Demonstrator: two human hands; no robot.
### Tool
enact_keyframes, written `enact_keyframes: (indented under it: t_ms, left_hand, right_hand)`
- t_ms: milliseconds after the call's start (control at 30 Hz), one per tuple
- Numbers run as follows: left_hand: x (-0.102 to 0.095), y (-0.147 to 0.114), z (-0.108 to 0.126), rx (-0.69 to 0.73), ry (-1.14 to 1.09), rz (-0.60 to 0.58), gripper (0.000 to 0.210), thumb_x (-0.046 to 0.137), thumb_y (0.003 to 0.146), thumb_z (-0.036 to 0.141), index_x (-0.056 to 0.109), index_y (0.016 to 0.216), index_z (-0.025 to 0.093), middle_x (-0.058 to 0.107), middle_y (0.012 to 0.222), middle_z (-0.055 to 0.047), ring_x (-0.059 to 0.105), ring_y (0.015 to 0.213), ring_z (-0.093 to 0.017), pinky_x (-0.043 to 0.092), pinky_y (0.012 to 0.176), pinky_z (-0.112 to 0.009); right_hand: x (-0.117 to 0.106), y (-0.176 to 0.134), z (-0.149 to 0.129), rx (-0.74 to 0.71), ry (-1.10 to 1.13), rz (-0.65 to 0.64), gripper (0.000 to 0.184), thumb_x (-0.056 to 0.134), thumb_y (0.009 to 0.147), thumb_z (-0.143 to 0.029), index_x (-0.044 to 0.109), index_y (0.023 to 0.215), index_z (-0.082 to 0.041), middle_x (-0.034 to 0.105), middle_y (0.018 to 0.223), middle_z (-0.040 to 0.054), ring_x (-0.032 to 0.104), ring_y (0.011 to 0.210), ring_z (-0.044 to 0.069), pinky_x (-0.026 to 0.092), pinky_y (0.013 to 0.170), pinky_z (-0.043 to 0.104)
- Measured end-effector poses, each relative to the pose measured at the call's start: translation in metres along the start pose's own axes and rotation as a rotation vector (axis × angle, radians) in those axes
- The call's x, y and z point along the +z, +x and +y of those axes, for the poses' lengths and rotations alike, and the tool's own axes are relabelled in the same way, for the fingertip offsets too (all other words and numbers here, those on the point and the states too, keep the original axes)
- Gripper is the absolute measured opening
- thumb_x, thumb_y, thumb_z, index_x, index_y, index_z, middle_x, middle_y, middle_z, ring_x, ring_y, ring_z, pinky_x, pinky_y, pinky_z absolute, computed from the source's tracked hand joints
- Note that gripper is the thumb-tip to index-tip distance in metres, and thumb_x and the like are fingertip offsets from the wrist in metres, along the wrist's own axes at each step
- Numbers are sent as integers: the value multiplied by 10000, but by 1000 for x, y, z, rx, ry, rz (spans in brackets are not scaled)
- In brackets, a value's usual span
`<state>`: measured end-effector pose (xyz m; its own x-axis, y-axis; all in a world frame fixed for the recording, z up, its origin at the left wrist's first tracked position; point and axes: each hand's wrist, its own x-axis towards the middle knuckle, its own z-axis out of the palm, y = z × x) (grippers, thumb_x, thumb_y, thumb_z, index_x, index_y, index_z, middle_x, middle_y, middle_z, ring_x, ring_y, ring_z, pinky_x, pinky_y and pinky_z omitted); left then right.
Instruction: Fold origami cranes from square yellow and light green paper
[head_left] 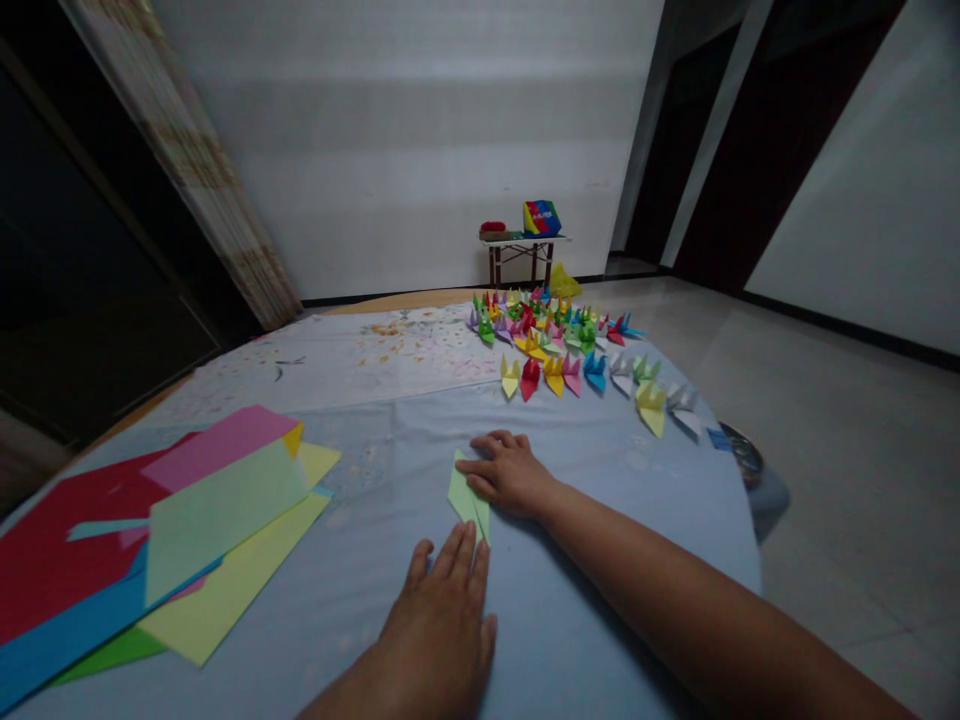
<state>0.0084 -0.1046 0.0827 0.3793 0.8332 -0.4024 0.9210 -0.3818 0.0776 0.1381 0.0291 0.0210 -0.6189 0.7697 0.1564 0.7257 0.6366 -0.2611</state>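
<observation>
A folded piece of light green paper (463, 492) lies flat on the cloth-covered table, long and narrow with a crease line along it. My left hand (442, 610) rests palm down at its near end, fingertips touching the paper, fingers stretched out. From the right, my right hand (514, 474) reaches across; its fingers lie on the paper's far right edge, spread apart and slightly bent. Neither hand grips the paper; both press on it from above.
Loose coloured paper sheets (225, 520) lie in an overlapping pile at the left. Many folded paper cranes (555, 375) stand at the back right of the table (390, 570). Beyond the table, a small stand (525, 240) carries a colourful box (541, 218).
</observation>
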Motion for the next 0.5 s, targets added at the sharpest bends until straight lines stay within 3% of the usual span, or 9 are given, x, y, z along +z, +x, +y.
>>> enact_keyframes:
  t_ms: [100, 167, 267, 400, 500]
  left_hand:
    - [-23, -13, -3, 105, -48, -75, 482, 313, 855, 313, 397, 1300, 148, 319, 1394, -149, 251, 1298, -274, 188, 1033, -526]
    - [-39, -18, -11, 182, -81, -87, 426, 292, 871, 336, 526, 1190, 178, 492, 1285, -139, 415, 1205, -271, 240, 1009, -518]
    - [-53, -14, -28, 91, -86, -10, 442, 258, 883, 385, 633, 988, 176, 662, 998, -120, 585, 966, -254, 353, 922, -488]
    - [-31, 16, -45, 6, -61, 276, 442, 296, 882, 372, 459, 1241, 173, 509, 1270, -110, 455, 1161, -223, 323, 974, -398]
    - [3, 35, -44, 15, -21, 350, 504, 276, 887, 396, 319, 1337, 174, 328, 1408, -105, 289, 1284, -231, 263, 1015, -416]
  right_hand:
    - [-1, 0, 0, -6, -3, 5, 355, 368, 871, -443, 483, 1204, -399, 412, 1302, 38, 293, 1135, 272, 219, 851, 415]
    - [-1, 0, 0, -7, -6, 4, 356, 364, 872, -443, 484, 1203, -396, 410, 1302, 41, 297, 1129, 271, 221, 847, 416]
    - [-1, 0, 0, -11, -11, 0, 358, 355, 875, -443, 484, 1205, -391, 406, 1304, 48, 305, 1122, 269, 226, 842, 418]
    - [-1, 0, -1, -11, -12, 21, 357, 349, 876, -450, 483, 1203, -395, 414, 1296, 49, 315, 1116, 266, 233, 840, 421]
    - [0, -1, -1, -7, -13, 17, 357, 357, 872, -460, 489, 1198, -392, 421, 1290, 48, 319, 1116, 264, 237, 843, 421]
